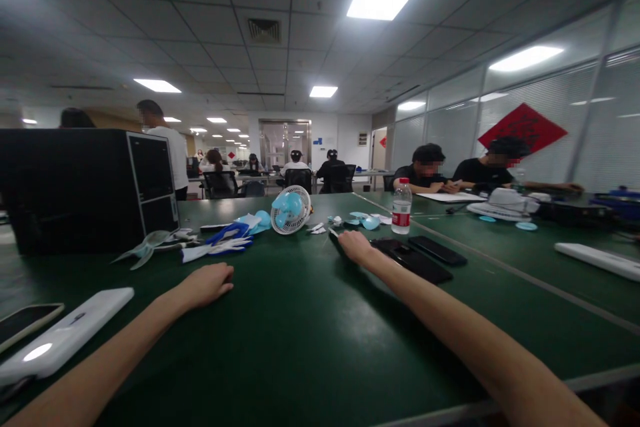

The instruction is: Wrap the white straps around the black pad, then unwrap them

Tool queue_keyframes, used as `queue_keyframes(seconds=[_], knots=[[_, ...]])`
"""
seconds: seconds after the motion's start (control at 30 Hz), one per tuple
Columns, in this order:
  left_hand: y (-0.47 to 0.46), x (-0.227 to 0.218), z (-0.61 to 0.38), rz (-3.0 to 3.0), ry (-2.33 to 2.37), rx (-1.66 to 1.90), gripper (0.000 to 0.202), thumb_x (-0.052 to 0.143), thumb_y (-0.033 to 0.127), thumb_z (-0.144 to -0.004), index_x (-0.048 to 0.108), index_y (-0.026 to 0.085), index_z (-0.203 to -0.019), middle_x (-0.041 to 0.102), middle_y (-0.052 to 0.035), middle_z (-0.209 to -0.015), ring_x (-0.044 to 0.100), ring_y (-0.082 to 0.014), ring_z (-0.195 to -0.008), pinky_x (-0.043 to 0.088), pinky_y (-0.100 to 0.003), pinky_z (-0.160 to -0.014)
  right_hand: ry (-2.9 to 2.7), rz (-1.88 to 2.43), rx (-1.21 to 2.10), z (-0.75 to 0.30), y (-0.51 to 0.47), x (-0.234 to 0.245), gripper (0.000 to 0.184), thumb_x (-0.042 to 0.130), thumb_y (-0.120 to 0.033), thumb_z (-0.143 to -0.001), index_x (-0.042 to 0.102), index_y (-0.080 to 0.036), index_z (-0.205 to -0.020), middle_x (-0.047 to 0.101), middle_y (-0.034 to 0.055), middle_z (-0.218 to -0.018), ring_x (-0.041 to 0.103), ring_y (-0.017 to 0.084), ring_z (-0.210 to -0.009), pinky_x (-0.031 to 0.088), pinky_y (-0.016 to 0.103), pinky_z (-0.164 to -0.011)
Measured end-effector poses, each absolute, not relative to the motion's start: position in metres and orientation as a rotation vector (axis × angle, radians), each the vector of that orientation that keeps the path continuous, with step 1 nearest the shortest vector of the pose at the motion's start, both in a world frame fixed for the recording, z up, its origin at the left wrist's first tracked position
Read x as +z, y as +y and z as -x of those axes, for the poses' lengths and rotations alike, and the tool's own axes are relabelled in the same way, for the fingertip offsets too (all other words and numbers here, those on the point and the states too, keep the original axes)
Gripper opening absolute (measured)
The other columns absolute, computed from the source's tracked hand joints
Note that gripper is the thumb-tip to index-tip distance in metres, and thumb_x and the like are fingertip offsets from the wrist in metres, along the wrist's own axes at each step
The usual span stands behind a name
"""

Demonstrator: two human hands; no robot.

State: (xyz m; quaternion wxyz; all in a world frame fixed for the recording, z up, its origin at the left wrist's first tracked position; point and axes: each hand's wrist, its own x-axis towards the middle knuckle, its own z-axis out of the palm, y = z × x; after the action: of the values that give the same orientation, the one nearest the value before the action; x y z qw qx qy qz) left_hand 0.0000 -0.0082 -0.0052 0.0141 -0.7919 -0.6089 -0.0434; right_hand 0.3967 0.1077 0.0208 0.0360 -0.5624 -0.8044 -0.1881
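My left hand [207, 283] rests on the dark green table [300, 333], fingers curled loosely, with nothing visible in it. My right hand [354, 245] is stretched far forward and closed around a small thin tool whose pale tip [333, 232] pokes out to the left. Just ahead stands a small light-blue desk fan [290, 209] in a white cage. White and blue fan parts [225, 240] lie to its left, and small blue and white pieces [365, 220] lie to its right.
A black box-shaped machine [85, 190] stands at the left. A white slab [60, 340] and a phone [25, 323] lie near left. Two black phones [423, 257] and a water bottle [401, 207] sit right. Other people sit at the far tables.
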Motion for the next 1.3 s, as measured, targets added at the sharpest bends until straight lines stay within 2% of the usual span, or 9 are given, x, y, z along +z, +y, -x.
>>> queue_keyframes(seconds=[0.13, 0.23, 0.37, 0.53, 0.63, 0.93, 1.07, 1.2, 1.3], knots=[[-0.009, -0.005, -0.002, 2.454, -1.88, -0.124, 0.027, 0.049, 0.043, -0.081, 0.061, 0.022, -0.093, 0.064, -0.007, -0.098, 0.06, -0.0216, -0.088, 0.046, -0.032, -0.074, -2.43, 1.795, -0.536, -0.408, 0.108, 0.026, 0.035, 0.05, -0.035, -0.088, 0.07, -0.009, -0.1, 0.067, 0.0219, -0.103, 0.064, 0.029, -0.097, 0.048, 0.035, -0.082], [-0.009, -0.005, -0.003, 2.443, -1.873, -0.113, 0.025, 0.049, 0.042, -0.081, 0.061, 0.022, -0.092, 0.064, -0.0072, -0.097, 0.06, -0.0216, -0.087, 0.046, -0.032, -0.074, -2.35, 1.879, -0.529, -0.435, 0.104, 0.041, 0.033, 0.045, -0.029, -0.089, 0.069, -0.009, -0.101, 0.067, 0.0215, -0.104, 0.064, 0.029, -0.096, 0.048, 0.036, -0.08], [-0.007, -0.006, -0.001, 2.46, -1.877, -0.107, 0.026, 0.049, 0.042, -0.082, 0.061, 0.022, -0.093, 0.064, -0.0072, -0.098, 0.06, -0.0215, -0.088, 0.047, -0.032, -0.075, -2.177, 2.06, -0.517, -0.49, 0.098, 0.055, 0.029, 0.048, -0.021, -0.085, 0.067, -0.011, -0.105, 0.066, 0.0199, -0.109, 0.063, 0.029, -0.098, 0.048, 0.034, -0.076], [-0.011, -0.003, -0.004, 2.465, -1.904, -0.093, 0.028, 0.047, 0.041, -0.083, 0.06, 0.021, -0.097, 0.064, -0.008, -0.102, 0.06, -0.0217, -0.091, 0.047, -0.033, -0.077, -2.05, 2.265, -0.227, -0.544, 0.101, 0.049, 0.028, 0.06, -0.03, -0.078, 0.067, -0.016, -0.101, 0.066, 0.0146, -0.108, 0.063, 0.026, -0.096, 0.048, 0.031, -0.072], [-0.018, 0.003, -0.009, 2.453, -1.936, -0.074, 0.029, 0.046, 0.041, -0.082, 0.06, 0.021, -0.098, 0.063, -0.0086, -0.104, 0.06, -0.0225, -0.091, 0.048, -0.033, -0.076, -2.023, 2.302, -0.135, -0.553, 0.105, 0.042, 0.03, 0.064, -0.03, -0.075, 0.067, -0.015, -0.101, 0.065, 0.0149, -0.108, 0.063, 0.026, -0.096, 0.048, 0.031, -0.071], [-0.027, 0.011, -0.016, 2.457, -1.968, -0.089, 0.029, 0.048, 0.04, -0.082, 0.061, 0.021, -0.098, 0.064, -0.0089, -0.103, 0.06, -0.0233, -0.091, 0.049, -0.034, -0.075, -1.952, 2.285, -0.196, -0.55, 0.099, 0.043, 0.035, 0.062, -0.023, -0.075, 0.065, -0.008, -0.106, 0.064, 0.0235, -0.109, 0.063, 0.03, -0.097, 0.048, 0.033, -0.072], [-0.019, 0.004, -0.009, 2.46, -1.93, -0.108, 0.029, 0.049, 0.041, -0.081, 0.061, 0.021, -0.098, 0.064, -0.0085, -0.102, 0.06, -0.0227, -0.09, 0.048, -0.033, -0.075, -1.837, 2.208, -0.422, -0.554, 0.087, 0.065, 0.03, 0.055, -0.02, -0.078, 0.066, -0.008, -0.103, 0.065, 0.0223, -0.104, 0.064, 0.031, -0.095, 0.048, 0.035, -0.073], [-0.015, -0.001, -0.005, 2.47, -1.892, -0.112, 0.026, 0.05, 0.039, -0.081, 0.061, 0.021, -0.095, 0.064, -0.0082, -0.101, 0.06, -0.022, -0.09, 0.047, -0.033, -0.077, -1.733, 2.095, -0.647, -0.551, 0.073, 0.085, 0.03, 0.052, -0.029, -0.082, 0.068, -0.007, -0.095, 0.067, 0.0219, -0.1, 0.065, 0.03, -0.091, 0.047, 0.034, -0.075], [-0.015, -0.001, -0.006, 2.47, -1.881, -0.118, 0.026, 0.049, 0.04, -0.082, 0.06, 0.02, -0.096, 0.064, -0.0085, -0.102, 0.06, -0.0224, -0.092, 0.047, -0.033, -0.078, -1.815, 1.938, -0.647, -0.532, 0.068, 0.088, 0.032, 0.052, -0.035, -0.085, 0.069, -0.011, -0.096, 0.068, 0.0172, -0.098, 0.064, 0.027, -0.091, 0.045, 0.032, -0.076]])
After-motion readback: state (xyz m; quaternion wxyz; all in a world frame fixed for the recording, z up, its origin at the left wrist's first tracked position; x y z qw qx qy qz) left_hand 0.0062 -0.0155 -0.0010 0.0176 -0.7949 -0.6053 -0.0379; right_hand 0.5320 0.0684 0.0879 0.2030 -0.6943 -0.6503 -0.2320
